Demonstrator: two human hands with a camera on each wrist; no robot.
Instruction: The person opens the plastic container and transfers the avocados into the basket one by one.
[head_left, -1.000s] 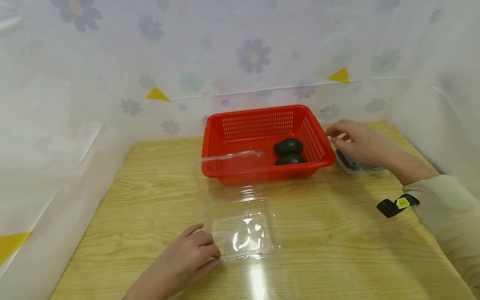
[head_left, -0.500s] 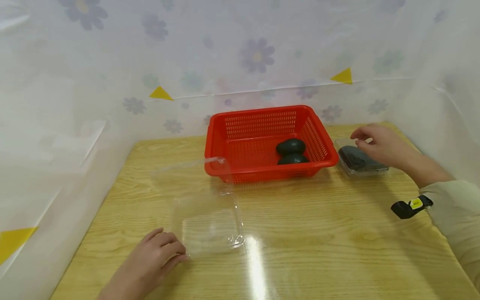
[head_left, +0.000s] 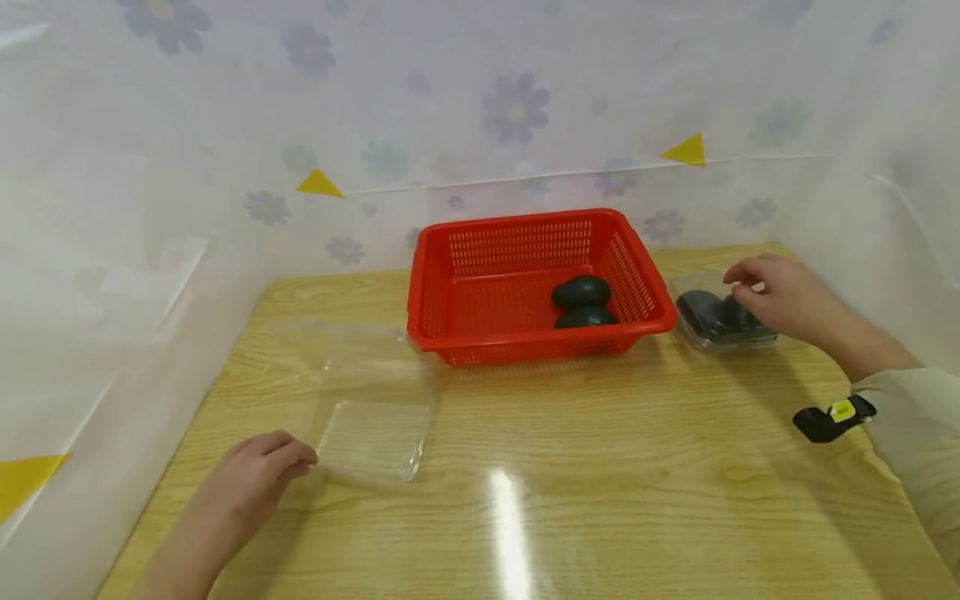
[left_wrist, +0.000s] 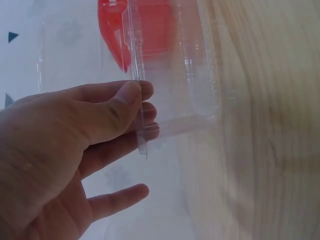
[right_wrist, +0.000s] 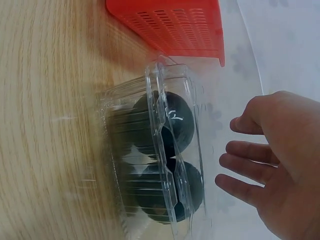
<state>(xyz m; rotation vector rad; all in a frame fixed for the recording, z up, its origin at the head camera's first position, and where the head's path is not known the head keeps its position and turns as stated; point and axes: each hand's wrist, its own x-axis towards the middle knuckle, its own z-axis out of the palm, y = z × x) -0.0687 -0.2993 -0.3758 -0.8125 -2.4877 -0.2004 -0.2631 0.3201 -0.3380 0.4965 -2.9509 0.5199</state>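
The open clear container (head_left: 375, 442) is located at the near left of the desk (head_left: 600, 517). Its near-left rim is pinched between thumb and fingers of the left hand (head_left: 251, 483), presumably so that the thin plastic is not crushed. The red basket (head_left: 525, 339), holding dark fruits (head_left: 582, 293), is set far-centre, probably for shared reach. Beside it, far right, a filled clear box (right_wrist: 159, 125) is placed; by it, the right hand (head_left: 787, 302) is held with fingers parted, nothing gripped.
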